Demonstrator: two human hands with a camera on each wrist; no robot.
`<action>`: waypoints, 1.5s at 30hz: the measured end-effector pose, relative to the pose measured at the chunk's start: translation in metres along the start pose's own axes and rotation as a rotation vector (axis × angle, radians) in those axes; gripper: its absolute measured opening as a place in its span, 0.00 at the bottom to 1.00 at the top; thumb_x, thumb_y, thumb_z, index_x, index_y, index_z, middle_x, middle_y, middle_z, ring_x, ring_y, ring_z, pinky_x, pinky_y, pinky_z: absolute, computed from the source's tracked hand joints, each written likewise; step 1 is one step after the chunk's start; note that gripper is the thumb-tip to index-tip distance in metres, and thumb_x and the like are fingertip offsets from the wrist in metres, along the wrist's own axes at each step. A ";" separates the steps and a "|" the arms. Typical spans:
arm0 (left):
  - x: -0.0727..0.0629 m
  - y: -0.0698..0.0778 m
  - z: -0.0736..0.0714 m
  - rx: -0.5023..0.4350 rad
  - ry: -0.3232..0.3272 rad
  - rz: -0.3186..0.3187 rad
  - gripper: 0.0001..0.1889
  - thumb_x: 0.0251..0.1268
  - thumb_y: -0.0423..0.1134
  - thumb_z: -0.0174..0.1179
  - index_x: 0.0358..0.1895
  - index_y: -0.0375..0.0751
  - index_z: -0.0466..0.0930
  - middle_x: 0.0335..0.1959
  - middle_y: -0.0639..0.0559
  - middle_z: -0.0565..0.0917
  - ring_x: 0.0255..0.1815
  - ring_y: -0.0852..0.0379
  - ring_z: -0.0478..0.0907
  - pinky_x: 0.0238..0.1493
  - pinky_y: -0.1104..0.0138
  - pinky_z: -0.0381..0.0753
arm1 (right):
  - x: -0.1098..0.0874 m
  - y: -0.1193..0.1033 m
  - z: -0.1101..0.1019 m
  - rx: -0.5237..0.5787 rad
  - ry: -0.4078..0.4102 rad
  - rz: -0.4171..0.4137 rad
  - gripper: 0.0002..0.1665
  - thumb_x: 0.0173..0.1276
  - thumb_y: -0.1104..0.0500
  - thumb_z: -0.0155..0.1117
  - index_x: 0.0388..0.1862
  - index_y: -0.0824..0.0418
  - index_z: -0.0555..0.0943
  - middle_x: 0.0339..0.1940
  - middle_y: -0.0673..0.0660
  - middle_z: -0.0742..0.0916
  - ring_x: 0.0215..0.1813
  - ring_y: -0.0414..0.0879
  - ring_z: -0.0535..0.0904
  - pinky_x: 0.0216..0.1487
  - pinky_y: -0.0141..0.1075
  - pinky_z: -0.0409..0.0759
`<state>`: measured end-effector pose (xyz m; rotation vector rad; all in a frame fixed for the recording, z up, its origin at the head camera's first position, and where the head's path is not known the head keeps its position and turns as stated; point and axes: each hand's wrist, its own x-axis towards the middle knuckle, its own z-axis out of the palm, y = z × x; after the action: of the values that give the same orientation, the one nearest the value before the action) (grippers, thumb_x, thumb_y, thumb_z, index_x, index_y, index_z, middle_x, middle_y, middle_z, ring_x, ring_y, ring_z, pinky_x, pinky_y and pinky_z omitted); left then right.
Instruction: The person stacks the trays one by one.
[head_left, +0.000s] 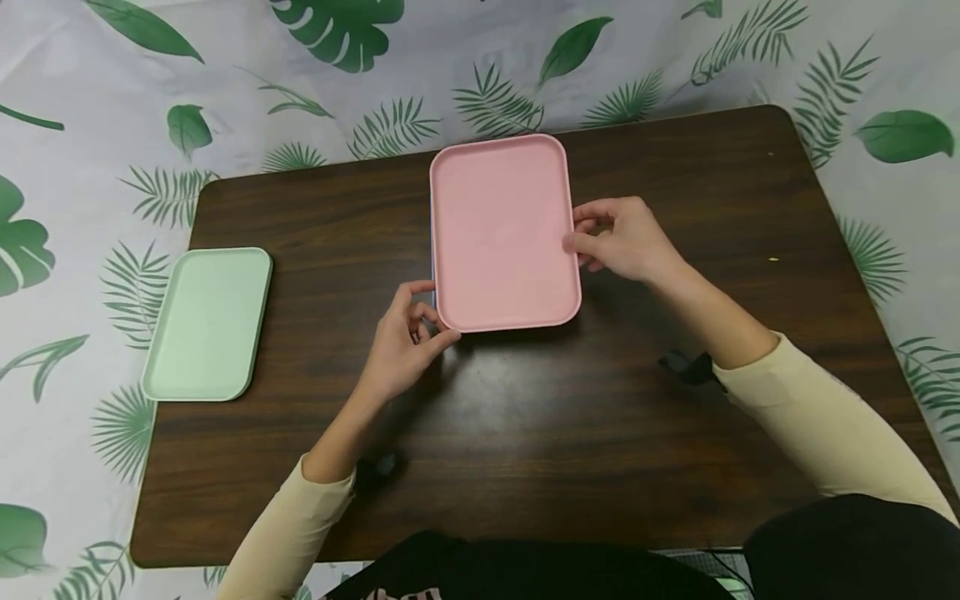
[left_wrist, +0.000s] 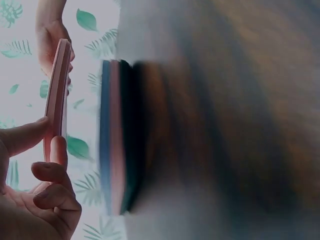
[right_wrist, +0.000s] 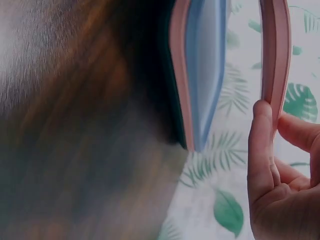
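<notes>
Pink tray [head_left: 506,233], upper middle of the frame in the head view, is held in the air by both hands. L hand [head_left: 405,342] pinches it at the lower-left corner, thumb on top, finger underneath; R hand [head_left: 626,237] pinches the right edge, again w/ thumb over the rim & finger below. Both grips narrow, just the tray's edge btwn thumb & finger.

Wrist views show a gap btwn it & the stack [right_wrist: 192,85] on the table [head_left: 675,175]: blue tray [left_wrist: 105,135] uppermost, second pink tray [left_wrist: 116,140] under that, dark tray [left_wrist: 131,135] at the bottom. From the head view only a thin blue line shows along the held tray's left side, so it's approx. right over the stack. Green tray [head_left: 210,325] lies at the left of the frame, well apart, untouched.

Step in hand, as I judge it: two-handed hold over the stack, tray clear of it. Up or down, can't tell from one moment. Next move prob. calls for both hands shifting together, tray kept level. If lowered, edges need lining up w/ the blue one & the under-fingers need to slip out; if taken sideways, stay clear of the blue rim.
</notes>
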<state>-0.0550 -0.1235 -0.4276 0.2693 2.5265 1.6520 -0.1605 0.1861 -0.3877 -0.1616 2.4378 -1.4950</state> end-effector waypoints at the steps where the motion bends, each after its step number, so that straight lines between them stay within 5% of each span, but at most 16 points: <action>1: -0.001 -0.003 -0.001 -0.001 -0.001 -0.008 0.34 0.58 0.25 0.68 0.66 0.30 0.62 0.30 0.38 0.81 0.17 0.50 0.66 0.19 0.72 0.63 | 0.002 0.001 0.003 -0.003 -0.007 0.003 0.21 0.64 0.63 0.69 0.54 0.71 0.80 0.37 0.64 0.84 0.26 0.46 0.84 0.27 0.37 0.83; 13: 0.000 -0.028 -0.008 0.038 -0.011 -0.041 0.33 0.57 0.29 0.70 0.64 0.38 0.64 0.28 0.46 0.81 0.18 0.55 0.69 0.20 0.70 0.67 | 0.019 0.015 0.026 -0.019 -0.043 0.033 0.21 0.64 0.64 0.69 0.54 0.71 0.80 0.36 0.63 0.84 0.27 0.45 0.84 0.27 0.38 0.83; 45: 0.012 -0.028 -0.007 0.160 0.002 -0.089 0.32 0.59 0.33 0.70 0.66 0.38 0.65 0.29 0.48 0.82 0.20 0.54 0.70 0.22 0.68 0.67 | 0.038 0.019 0.026 -0.170 -0.077 0.089 0.21 0.66 0.59 0.69 0.55 0.68 0.81 0.35 0.61 0.85 0.31 0.51 0.85 0.29 0.36 0.82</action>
<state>-0.0704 -0.1383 -0.4506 0.1666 2.6346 1.4224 -0.1883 0.1635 -0.4226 -0.1396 2.4747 -1.2213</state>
